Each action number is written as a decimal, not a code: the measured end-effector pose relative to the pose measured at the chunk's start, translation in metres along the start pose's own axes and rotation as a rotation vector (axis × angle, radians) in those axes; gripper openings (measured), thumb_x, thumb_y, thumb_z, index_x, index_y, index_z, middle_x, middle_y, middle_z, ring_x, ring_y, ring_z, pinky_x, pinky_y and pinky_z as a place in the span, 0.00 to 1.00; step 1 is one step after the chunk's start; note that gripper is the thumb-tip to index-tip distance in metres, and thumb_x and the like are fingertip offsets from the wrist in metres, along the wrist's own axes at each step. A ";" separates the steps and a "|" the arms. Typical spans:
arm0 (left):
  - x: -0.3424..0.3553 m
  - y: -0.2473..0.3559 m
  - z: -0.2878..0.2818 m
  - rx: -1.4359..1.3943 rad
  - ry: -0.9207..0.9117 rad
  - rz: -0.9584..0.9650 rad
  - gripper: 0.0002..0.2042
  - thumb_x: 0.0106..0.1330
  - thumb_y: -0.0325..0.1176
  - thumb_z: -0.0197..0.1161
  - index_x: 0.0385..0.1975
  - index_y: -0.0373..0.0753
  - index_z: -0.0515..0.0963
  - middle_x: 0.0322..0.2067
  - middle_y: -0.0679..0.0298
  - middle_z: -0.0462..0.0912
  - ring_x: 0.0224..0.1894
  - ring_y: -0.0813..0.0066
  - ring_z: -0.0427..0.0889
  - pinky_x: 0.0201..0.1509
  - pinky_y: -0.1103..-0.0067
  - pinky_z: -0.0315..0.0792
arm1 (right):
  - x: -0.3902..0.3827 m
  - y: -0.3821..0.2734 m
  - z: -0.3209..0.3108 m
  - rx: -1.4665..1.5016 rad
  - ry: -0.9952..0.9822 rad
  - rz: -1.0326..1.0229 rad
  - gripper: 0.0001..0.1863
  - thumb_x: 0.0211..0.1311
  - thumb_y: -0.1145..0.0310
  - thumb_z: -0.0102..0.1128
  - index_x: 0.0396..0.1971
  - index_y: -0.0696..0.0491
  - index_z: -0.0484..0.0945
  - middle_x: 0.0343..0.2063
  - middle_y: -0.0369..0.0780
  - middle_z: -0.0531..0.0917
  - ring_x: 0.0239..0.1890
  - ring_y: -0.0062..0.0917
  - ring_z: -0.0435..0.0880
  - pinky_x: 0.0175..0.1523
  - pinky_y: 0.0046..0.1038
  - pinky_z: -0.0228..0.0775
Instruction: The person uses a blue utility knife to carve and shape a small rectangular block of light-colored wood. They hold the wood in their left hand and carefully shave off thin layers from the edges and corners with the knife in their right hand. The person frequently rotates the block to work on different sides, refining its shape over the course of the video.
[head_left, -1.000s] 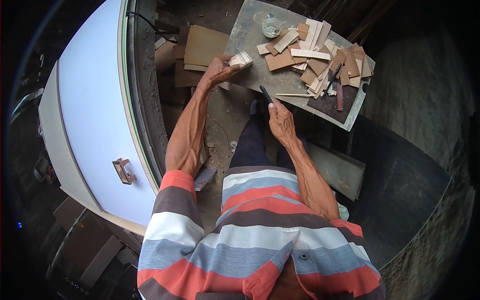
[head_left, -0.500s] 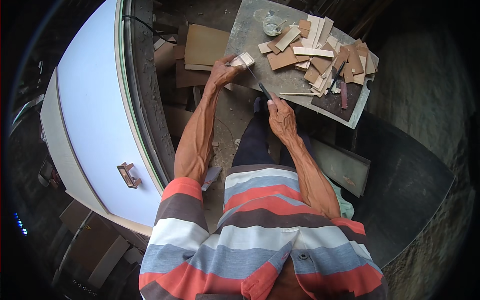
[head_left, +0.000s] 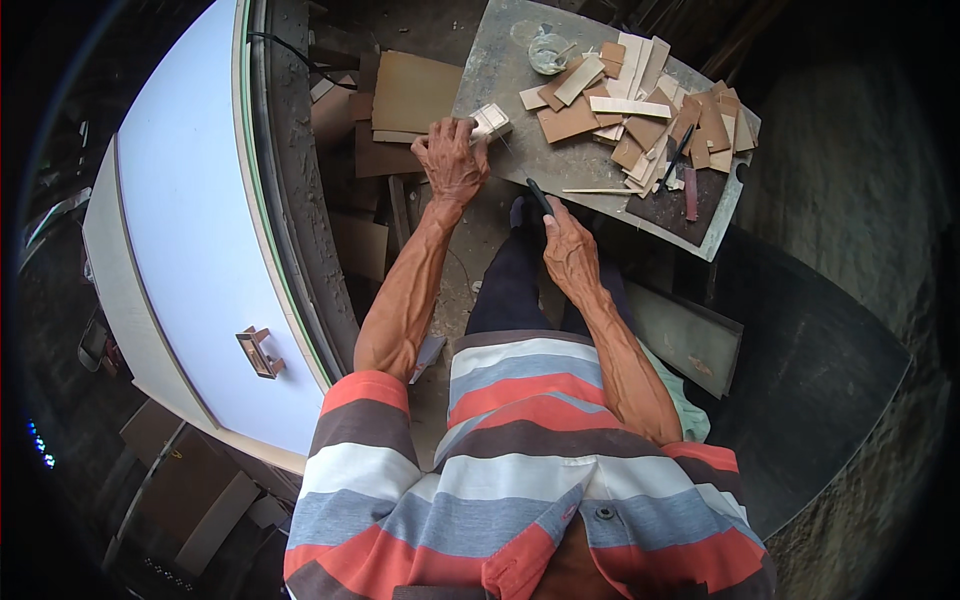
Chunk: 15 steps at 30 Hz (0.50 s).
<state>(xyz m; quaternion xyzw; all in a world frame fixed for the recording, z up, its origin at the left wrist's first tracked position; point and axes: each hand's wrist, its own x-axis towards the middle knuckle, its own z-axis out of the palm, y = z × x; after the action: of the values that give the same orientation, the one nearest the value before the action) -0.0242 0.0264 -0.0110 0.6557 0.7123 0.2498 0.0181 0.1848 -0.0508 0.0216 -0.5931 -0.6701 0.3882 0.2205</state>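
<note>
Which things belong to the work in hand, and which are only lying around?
In the work:
pale block at left hand
dark-handled tool in right hand

Apparently lying about:
wooden pieces
round container
red strip
small brown frame

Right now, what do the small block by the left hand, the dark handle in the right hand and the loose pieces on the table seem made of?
Small block: probably bare wood, pale and matte. Dark handle: perhaps plastic, smooth and black, though too small to be sure. Loose pieces: likely unfinished wood or fibreboard, pale and brown with dull faces.
</note>
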 end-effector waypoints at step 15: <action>0.019 0.011 0.002 -0.197 0.026 0.203 0.14 0.44 0.21 0.61 0.33 0.36 0.71 0.33 0.55 0.72 0.38 0.54 0.72 0.42 0.64 0.68 | 0.010 -0.047 -0.047 -0.302 -0.219 -0.036 0.36 0.62 0.73 0.50 0.70 0.39 0.53 0.22 0.47 0.76 0.20 0.42 0.79 0.27 0.43 0.73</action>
<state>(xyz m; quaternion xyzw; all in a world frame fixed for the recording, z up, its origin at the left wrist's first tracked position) -0.0155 0.0454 -0.0031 0.7161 0.6144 0.3277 0.0479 0.1888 -0.0293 0.0849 -0.5617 -0.7511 0.3414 0.0616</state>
